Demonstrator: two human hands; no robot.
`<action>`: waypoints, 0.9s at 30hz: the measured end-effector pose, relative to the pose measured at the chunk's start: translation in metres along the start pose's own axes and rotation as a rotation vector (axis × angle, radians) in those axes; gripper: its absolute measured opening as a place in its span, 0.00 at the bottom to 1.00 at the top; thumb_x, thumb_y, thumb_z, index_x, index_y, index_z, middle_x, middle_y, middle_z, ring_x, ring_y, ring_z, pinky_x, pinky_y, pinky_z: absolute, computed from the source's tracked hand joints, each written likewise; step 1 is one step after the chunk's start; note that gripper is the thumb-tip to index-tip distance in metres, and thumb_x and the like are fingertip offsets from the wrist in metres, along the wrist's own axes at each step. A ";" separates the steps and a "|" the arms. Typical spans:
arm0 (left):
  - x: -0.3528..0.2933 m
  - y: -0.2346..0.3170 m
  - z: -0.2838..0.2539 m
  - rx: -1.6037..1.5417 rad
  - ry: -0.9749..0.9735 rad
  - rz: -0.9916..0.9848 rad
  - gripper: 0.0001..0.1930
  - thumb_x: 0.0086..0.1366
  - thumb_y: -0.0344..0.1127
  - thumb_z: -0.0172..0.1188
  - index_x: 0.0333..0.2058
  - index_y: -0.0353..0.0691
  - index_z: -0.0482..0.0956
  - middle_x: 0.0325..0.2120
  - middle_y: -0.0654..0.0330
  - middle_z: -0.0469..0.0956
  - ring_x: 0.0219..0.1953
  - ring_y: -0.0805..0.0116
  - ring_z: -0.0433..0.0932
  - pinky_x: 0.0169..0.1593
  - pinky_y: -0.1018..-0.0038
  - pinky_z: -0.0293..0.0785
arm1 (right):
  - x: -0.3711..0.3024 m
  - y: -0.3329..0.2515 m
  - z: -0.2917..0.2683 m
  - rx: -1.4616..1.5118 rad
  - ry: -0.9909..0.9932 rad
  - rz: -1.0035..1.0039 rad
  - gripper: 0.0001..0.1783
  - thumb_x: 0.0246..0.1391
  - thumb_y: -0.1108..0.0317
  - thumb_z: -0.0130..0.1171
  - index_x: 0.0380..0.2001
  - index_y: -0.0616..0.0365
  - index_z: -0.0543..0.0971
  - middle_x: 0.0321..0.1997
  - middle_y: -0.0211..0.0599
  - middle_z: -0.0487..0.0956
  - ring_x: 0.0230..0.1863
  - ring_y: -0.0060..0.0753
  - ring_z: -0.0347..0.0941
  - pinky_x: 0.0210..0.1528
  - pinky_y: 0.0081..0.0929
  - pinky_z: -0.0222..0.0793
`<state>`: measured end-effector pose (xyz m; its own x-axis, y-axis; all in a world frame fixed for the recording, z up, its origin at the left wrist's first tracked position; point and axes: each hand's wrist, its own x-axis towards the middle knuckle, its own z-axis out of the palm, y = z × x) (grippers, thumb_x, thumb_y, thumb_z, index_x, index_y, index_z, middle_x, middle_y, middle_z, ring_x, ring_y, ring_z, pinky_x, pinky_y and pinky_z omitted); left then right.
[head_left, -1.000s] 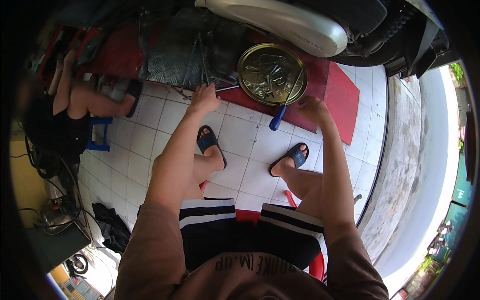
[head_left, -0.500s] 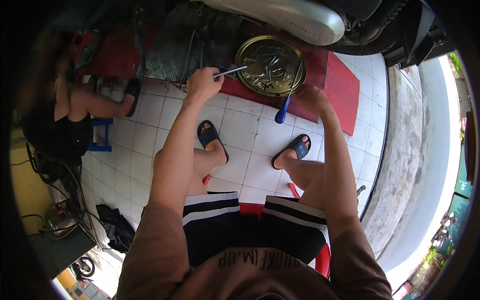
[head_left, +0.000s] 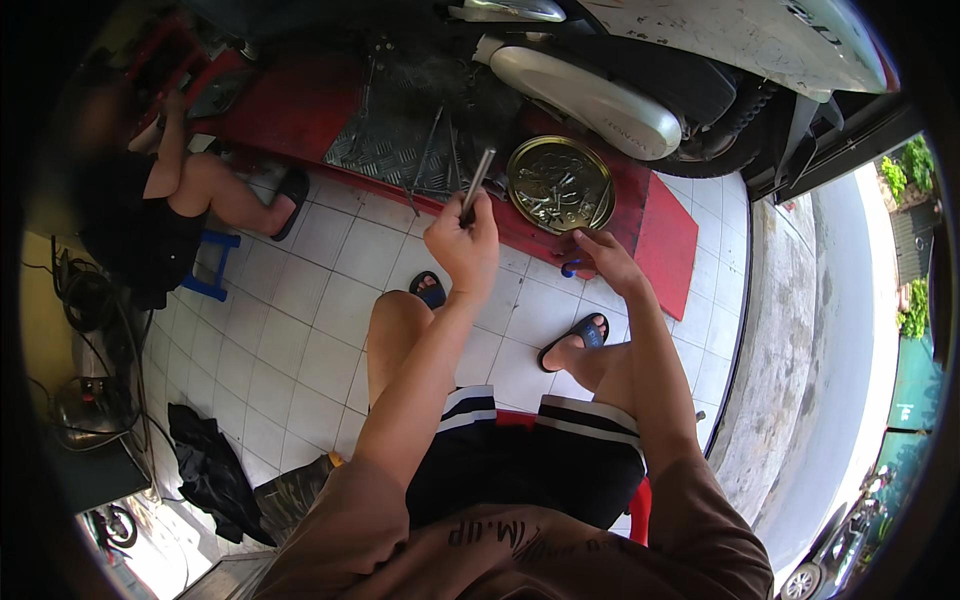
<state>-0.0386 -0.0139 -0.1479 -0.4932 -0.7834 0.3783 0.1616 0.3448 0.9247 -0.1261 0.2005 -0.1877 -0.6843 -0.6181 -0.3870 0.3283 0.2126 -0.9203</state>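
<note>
My left hand (head_left: 465, 245) is closed around a silver metal rod (head_left: 480, 180), which points up and away from the fist. The rod's lower end is hidden in my fingers. My right hand (head_left: 608, 262), fingers stretched and apart, is at the near edge of a round gold-coloured tray (head_left: 514, 195). Beside its fingertips shows the blue handle of a screwdriver (head_left: 569, 269), partly covered by the hand; I see no firm grip on it. Several small bolts and metal parts (head_left: 568, 195) lie in the tray.
The tray rests on a red platform (head_left: 668, 235) below a motorbike's silver cover (head_left: 590, 100). Long tools (head_left: 432, 150) lie on the ridged metal plate to the left. Another person (head_left: 140, 210) sits at far left by a blue stool (head_left: 212, 265). A black bag (head_left: 205, 465) lies on the tiled floor.
My left hand has moved right and nearer, and the rod has swung to point more upward. My right hand has come over the screwdriver's handle. The view has shifted.
</note>
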 end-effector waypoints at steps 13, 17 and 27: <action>-0.149 0.103 0.008 -0.195 -1.122 0.037 0.13 0.62 0.36 0.57 0.36 0.31 0.69 0.14 0.51 0.73 0.17 0.52 0.76 0.23 0.62 0.70 | -0.041 -0.033 0.041 0.539 -0.066 0.320 0.12 0.64 0.64 0.44 0.43 0.60 0.72 0.15 0.19 0.58 0.15 0.12 0.48 0.17 0.13 0.44; -0.095 0.085 0.033 -0.006 -1.610 0.242 0.17 0.60 0.35 0.58 0.43 0.28 0.70 0.20 0.47 0.79 0.25 0.48 0.79 0.31 0.61 0.74 | -0.036 -0.045 0.027 0.628 -0.093 0.330 0.09 0.63 0.64 0.46 0.40 0.57 0.71 0.16 0.19 0.59 0.15 0.11 0.49 0.17 0.12 0.46; 0.033 -0.117 0.123 0.621 -1.074 0.226 0.06 0.57 0.31 0.58 0.34 0.39 0.79 0.34 0.55 0.78 0.38 0.57 0.78 0.42 0.62 0.75 | -0.014 -0.007 -0.038 1.101 -0.016 0.142 0.20 0.62 0.64 0.42 0.56 0.56 0.68 0.18 0.19 0.55 0.14 0.09 0.47 0.12 0.08 0.45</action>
<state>-0.1787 -0.0161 -0.2489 -0.9988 0.0391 0.0296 0.0489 0.8287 0.5575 -0.1435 0.2369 -0.1780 -0.5886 -0.6525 -0.4773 0.8076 -0.5013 -0.3106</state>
